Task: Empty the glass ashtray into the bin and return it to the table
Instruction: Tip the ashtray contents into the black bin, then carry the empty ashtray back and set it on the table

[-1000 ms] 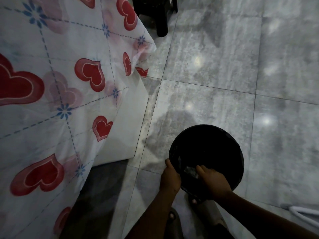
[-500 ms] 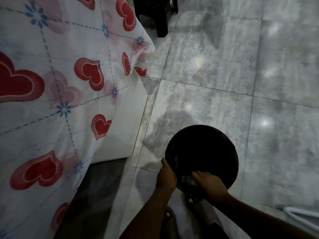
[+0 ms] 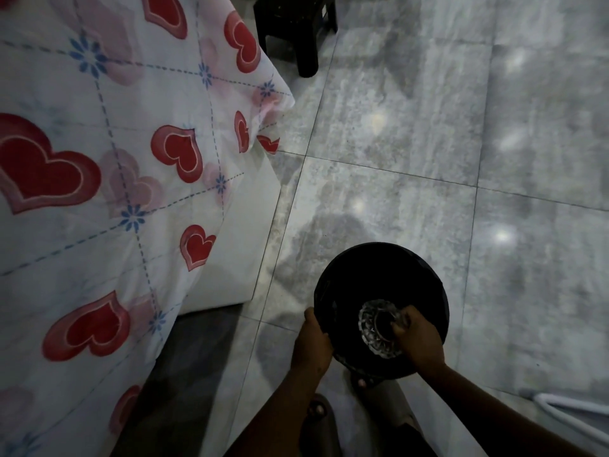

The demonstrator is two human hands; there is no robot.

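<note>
A round black bin [image 3: 382, 278] stands on the grey tiled floor in front of me. My right hand [image 3: 417, 341] grips the cut-glass ashtray [image 3: 374, 328] by its right rim, holding it over the bin's mouth with its patterned face turned toward me. My left hand [image 3: 311, 341] clasps the bin's near-left rim. The bin's inside is dark and its contents cannot be made out. A table under a white cloth with red hearts [image 3: 99, 179] fills the left side.
A dark stool [image 3: 296, 31] stands at the top beyond the table's corner. My feet in sandals [image 3: 321, 413] are just below the bin. A white tube or cable [image 3: 573, 410] lies on the floor at the lower right.
The ashtray was mostly hidden low in the bin under my right hand; now it has been turned and raised so its patterned glass shows. My left hand stays on the rim.
</note>
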